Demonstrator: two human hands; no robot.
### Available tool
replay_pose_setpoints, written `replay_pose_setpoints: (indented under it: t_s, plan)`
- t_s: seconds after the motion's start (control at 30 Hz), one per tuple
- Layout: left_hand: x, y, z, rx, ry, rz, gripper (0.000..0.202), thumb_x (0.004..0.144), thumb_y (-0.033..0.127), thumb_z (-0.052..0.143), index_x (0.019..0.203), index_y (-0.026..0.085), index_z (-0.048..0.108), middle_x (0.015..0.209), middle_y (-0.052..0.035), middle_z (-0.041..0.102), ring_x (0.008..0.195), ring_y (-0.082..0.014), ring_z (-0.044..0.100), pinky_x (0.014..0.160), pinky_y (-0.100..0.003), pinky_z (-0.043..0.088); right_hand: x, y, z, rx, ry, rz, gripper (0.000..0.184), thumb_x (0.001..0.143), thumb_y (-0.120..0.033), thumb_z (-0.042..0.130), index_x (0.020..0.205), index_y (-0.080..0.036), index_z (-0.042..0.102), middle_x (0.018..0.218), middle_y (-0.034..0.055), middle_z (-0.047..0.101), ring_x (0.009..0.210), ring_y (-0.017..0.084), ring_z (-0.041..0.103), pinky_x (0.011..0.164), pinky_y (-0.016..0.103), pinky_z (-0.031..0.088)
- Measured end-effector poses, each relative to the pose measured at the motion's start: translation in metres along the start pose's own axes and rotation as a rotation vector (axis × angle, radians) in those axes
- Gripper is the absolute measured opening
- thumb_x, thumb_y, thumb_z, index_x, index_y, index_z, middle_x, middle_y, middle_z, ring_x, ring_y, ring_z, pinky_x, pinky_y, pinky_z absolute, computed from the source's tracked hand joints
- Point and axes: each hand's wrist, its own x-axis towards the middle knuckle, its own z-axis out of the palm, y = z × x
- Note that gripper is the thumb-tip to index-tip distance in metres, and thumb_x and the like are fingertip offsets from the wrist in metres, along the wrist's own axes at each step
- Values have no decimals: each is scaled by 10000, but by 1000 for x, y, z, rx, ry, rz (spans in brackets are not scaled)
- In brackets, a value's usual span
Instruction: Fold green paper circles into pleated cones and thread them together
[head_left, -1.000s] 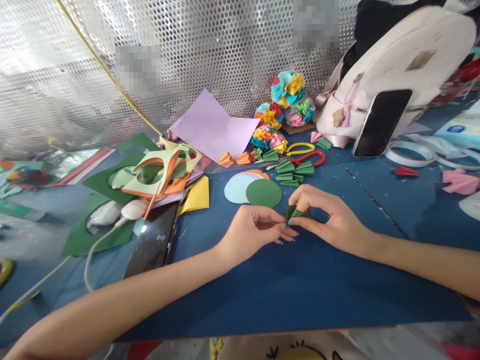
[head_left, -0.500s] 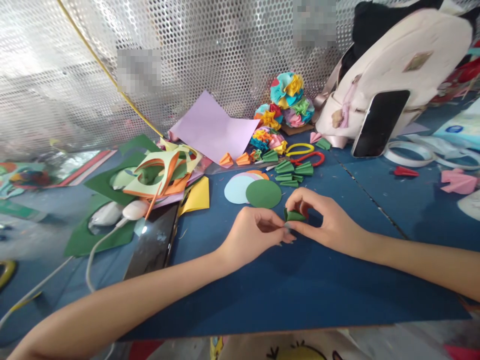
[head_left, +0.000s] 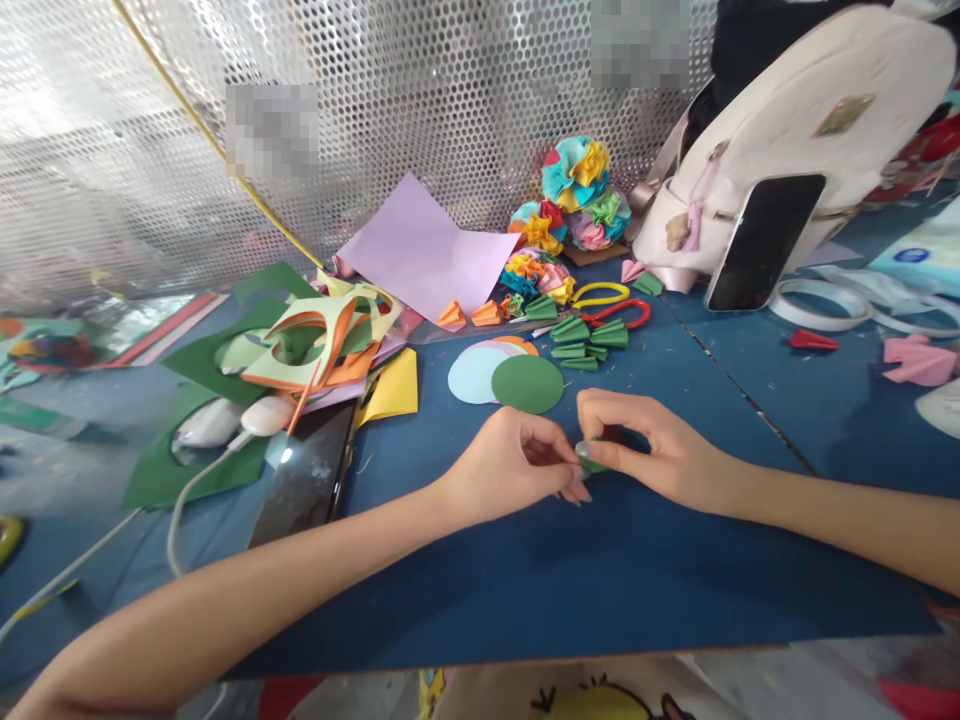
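Between my two hands is a small folded piece of green paper (head_left: pixel 594 462), mostly hidden by the fingers. My left hand (head_left: pixel 517 460) pinches its left end with thumb and fingertips. From the other side my right hand (head_left: pixel 652 440) grips it, thumb in front and fingers curled behind. Just beyond my hands lie paper circles, a green circle (head_left: pixel 527 385) overlapping a light blue circle (head_left: pixel 478 375), with purple and orange edges underneath. Several pleated green paper pieces (head_left: pixel 571 330) rest behind them, beside scissors with a red and a yellow handle loop (head_left: pixel 626 314).
Paper scraps with round cut-outs (head_left: pixel 300 340) and a white cable (head_left: pixel 180 520) lie at left near a dark flat device (head_left: pixel 307 490). Behind stand colourful paper balls (head_left: pixel 576 175) and a lilac sheet (head_left: pixel 427 250). A phone (head_left: pixel 765 245) leans on a white backpack (head_left: pixel 795 130); tape rolls (head_left: pixel 817 305) lie right.
My fingers have closed further over the green paper, so less of it shows. The right thumb has shifted lower across its front. The view has shifted slightly.
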Motion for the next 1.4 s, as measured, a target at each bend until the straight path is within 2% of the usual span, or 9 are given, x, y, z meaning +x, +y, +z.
replay_pose_setpoints:
  t_s: [0.3,0.43,0.53,0.77,0.9,1.07,1.23,1.33,1.4]
  plan:
    - [0,-5,3,20,13,8,71,772,82,608,724,124,577,682,-36,697,553,-97,641,582,-208,541,-2,2,2,-43,73,-21,293,953,-283,512,687,-195,429,695,-33,414,628,110,382,585,269,310]
    - [-2,-4,4,-30,57,28,116,813,168,640,722,113,594,673,-42,696,540,-83,625,554,-181,526,-3,3,1,-7,48,83,210,899,-326,605,780,-199,488,688,-52,436,608,99,386,551,245,306]
    - [-4,-4,4,-73,93,55,144,810,202,671,725,102,611,690,-55,701,561,-89,632,574,-189,535,-3,5,0,-39,11,124,297,852,-341,665,710,-193,450,620,-69,371,567,88,337,510,242,262]
    - [-3,-4,5,-102,116,66,286,787,348,729,710,95,621,669,-59,701,556,-88,630,586,-190,540,-2,5,3,-42,53,115,406,895,-377,593,624,-191,355,605,-64,269,565,88,284,507,245,238]
    - [-4,-3,5,-110,127,65,259,786,314,730,706,91,624,659,-60,702,553,-89,632,584,-190,540,-1,6,2,-43,62,109,431,896,-383,589,609,-193,330,600,-64,256,563,89,273,502,242,234]
    - [-5,-4,4,-121,174,61,177,813,221,683,715,93,613,666,-60,709,542,-90,636,583,-201,548,1,8,-6,-49,68,101,352,896,-377,599,649,-187,435,595,-61,384,563,89,352,519,236,276]
    - [-4,-2,-1,-48,82,47,140,835,195,643,735,110,593,714,-58,714,641,-120,685,614,-204,554,-2,8,-8,-128,77,21,386,924,-335,566,626,-188,370,591,-62,354,559,86,320,524,237,266]
    - [-7,3,-5,26,11,-1,90,838,190,633,796,110,631,779,-57,713,704,-133,700,630,-200,554,-4,10,-7,-161,7,-24,365,937,-324,552,644,-188,383,597,-62,364,549,80,323,521,231,262]
    - [-10,7,-7,88,26,-8,90,841,194,627,850,113,666,759,-41,699,696,-124,687,624,-191,546,-5,12,-6,-193,-42,-70,335,938,-312,557,665,-185,410,613,-59,386,556,77,342,532,224,268]
